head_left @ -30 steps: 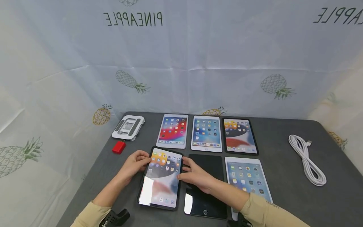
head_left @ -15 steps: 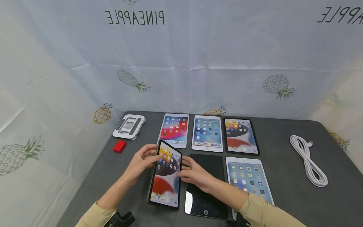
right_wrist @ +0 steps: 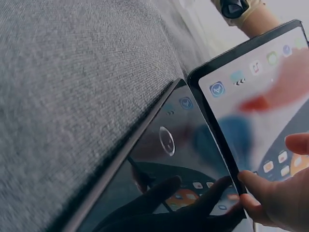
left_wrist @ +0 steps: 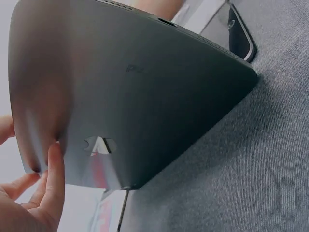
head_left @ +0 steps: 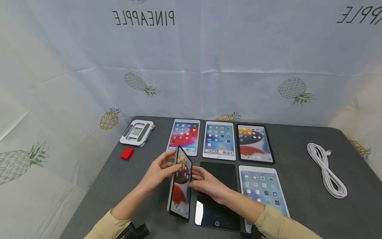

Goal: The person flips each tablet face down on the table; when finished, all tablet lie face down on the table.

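Observation:
A black-framed tablet (head_left: 181, 194) with a lit screen stands steeply tilted on its right long edge, its screen facing right. My left hand (head_left: 161, 170) pinches the raised left edge, thumb on the screen side and fingers behind. In the left wrist view, those fingertips (left_wrist: 55, 157) press the tablet's dark back (left_wrist: 140, 96). My right hand (head_left: 209, 184) holds the lower right edge near its upper part. In the right wrist view, the right hand's fingers (right_wrist: 260, 186) lie at the frame, and a black tablet with a dark screen (right_wrist: 154, 159) mirrors the lit one.
The dark-screen tablet (head_left: 217, 212) lies under the right forearm. A white tablet (head_left: 262, 186) is right of it, partly covered. Behind lie two white tablets (head_left: 183, 136) (head_left: 219, 141) and a black one (head_left: 255, 142). A folded stand (head_left: 137, 132), red charger (head_left: 127, 153) and coiled white cable (head_left: 326, 171) flank them.
The left hand has raised the tablet's left edge and moved rightward, turning the tablet from nearly flat to steeply tilted. The right hand has stayed at the right edge.

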A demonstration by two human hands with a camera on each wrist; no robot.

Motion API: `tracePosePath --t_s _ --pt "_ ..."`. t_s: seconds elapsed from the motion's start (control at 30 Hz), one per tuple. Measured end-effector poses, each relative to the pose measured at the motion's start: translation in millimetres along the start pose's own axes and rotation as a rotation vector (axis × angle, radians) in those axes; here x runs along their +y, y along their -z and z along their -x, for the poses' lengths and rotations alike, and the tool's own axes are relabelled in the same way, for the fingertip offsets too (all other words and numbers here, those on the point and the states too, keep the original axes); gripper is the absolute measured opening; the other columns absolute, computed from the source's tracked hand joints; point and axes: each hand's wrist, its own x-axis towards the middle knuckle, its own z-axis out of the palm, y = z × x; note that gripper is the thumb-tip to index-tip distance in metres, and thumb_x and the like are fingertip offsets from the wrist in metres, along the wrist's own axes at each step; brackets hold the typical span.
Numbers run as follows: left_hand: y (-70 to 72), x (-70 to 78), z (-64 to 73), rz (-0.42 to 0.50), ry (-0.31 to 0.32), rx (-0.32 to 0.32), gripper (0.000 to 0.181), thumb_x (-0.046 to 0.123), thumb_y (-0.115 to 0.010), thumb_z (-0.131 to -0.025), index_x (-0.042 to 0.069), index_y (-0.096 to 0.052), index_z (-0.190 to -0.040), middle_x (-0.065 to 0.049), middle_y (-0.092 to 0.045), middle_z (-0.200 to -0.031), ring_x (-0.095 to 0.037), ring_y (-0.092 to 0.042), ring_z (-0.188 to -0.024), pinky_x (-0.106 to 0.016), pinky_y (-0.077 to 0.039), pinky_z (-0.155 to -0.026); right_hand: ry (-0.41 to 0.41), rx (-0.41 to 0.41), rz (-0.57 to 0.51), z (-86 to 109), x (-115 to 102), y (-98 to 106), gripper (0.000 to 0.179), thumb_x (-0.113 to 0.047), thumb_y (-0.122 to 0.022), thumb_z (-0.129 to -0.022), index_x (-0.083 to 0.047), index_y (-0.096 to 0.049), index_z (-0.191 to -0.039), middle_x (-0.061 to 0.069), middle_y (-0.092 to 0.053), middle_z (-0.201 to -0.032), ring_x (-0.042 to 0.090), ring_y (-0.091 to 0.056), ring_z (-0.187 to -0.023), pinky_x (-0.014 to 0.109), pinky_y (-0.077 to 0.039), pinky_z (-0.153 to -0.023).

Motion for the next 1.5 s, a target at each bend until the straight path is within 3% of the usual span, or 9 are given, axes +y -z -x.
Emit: tracePosePath --t_s 0.17,0.3,0.47,0.7,0.93,1.07,1.2,1.33,1.5 --pt "-5.9 1.2 -0.9 -0.005 0.001 0.021 0.057 0.019 -0.067 -0.091 0.009 -0.046 -0.143 -0.017 -0.052 -0.13 -0.024 -0.058 -0.107 -0.032 -0.05 -0.078 0.049 0.045 0.066 -2.7 -6.9 5.6 0.064 -0.017 -0.061 -0.093 0.002 -0.032 -0.147 0.021 -0.038 -0.148 0.037 -0.038 -0.134 0.05 -0.037 -0.107" --pt "-10.8 2.4 -1.1 -0.021 -0.01 0.039 0.054 0.019 -0.066 -0.091 0.008 -0.048 -0.141 -0.015 -0.054 -0.128 -0.022 -0.058 -0.101 -0.031 -0.048 -0.075 0.173 0.156 0.201 -8.6 -23.3 7.4 0.052 -0.026 -0.059 -0.097 -0.006 -0.045 -0.143 0.016 -0.046 -0.144 0.034 -0.043 -0.131 0.055 -0.038 -0.105" --pt "-16.1 2.7 -0.3 -0.043 -0.063 0.051 0.052 0.017 -0.066 -0.092 0.007 -0.05 -0.141 -0.015 -0.055 -0.126 -0.024 -0.058 -0.102 -0.031 -0.049 -0.075 0.289 0.246 0.332 -19.1 -46.1 4.3 0.051 -0.035 -0.063 -0.095 -0.019 -0.049 -0.142 0.006 -0.046 -0.146 0.029 -0.037 -0.137 0.061 -0.032 -0.106" --pt "-23.1 4.3 2.9 -0.103 -0.123 0.04 0.053 0.018 -0.068 -0.091 0.013 -0.051 -0.141 -0.011 -0.055 -0.127 -0.023 -0.059 -0.103 -0.034 -0.052 -0.08 0.355 0.249 0.363 -30.9 -53.8 4.0 0.052 -0.034 -0.066 -0.093 -0.018 -0.052 -0.14 0.002 -0.05 -0.143 0.025 -0.04 -0.136 0.054 -0.034 -0.108" --pt "-25.5 4.9 8.0 -0.138 -0.186 0.018 0.055 0.017 -0.072 -0.088 0.013 -0.052 -0.139 -0.008 -0.056 -0.13 -0.023 -0.06 -0.104 -0.031 -0.054 -0.078 0.376 0.194 0.339 -34.1 -53.1 7.9 0.043 -0.03 -0.067 -0.093 -0.017 -0.059 -0.133 0.006 -0.058 -0.132 0.022 -0.052 -0.121 0.052 -0.042 -0.1" --pt "-24.2 2.4 12.1 -0.171 -0.3 -0.009 0.062 0.017 -0.073 -0.088 0.015 -0.046 -0.144 -0.005 -0.05 -0.137 -0.022 -0.055 -0.116 -0.035 -0.052 -0.091 0.363 0.181 0.318 -34.2 -52.0 11.6 0.043 -0.031 -0.067 -0.093 -0.017 -0.059 -0.133 0.008 -0.058 -0.132 0.024 -0.052 -0.122 0.056 -0.04 -0.101" --pt "-20.2 -1.6 15.9 -0.276 -0.486 -0.058 0.08 0.025 -0.075 -0.085 0.019 -0.032 -0.152 -0.003 -0.036 -0.151 -0.022 -0.04 -0.134 -0.042 -0.04 -0.107 0.345 0.189 0.321 -33.2 -50.5 14.0 0.045 -0.033 -0.067 -0.092 -0.017 -0.058 -0.133 0.003 -0.059 -0.13 0.024 -0.052 -0.123 0.054 -0.042 -0.101" --pt "-16.7 -4.4 17.6 -0.385 -0.671 -0.209 0.096 0.04 -0.076 -0.08 0.012 -0.023 -0.155 -0.009 -0.02 -0.159 -0.029 -0.026 -0.141 -0.054 -0.032 -0.11 0.33 0.191 0.312 -31.8 -47.9 17.0 0.046 -0.032 -0.065 -0.093 -0.013 -0.057 -0.134 0.003 -0.06 -0.129 0.023 -0.053 -0.122 0.052 -0.041 -0.103" --pt "-18.8 -7.6 19.2 -0.559 -0.812 -0.398 0.11 0.059 -0.076 -0.074 0.009 -0.022 -0.155 -0.015 -0.012 -0.161 -0.032 -0.013 -0.146 -0.059 -0.028 -0.11 0.321 0.174 0.299 -31.2 -44.8 20.6 0.048 -0.033 -0.062 -0.095 -0.009 -0.055 -0.136 0.007 -0.06 -0.129 0.023 -0.054 -0.122 0.053 -0.039 -0.105"
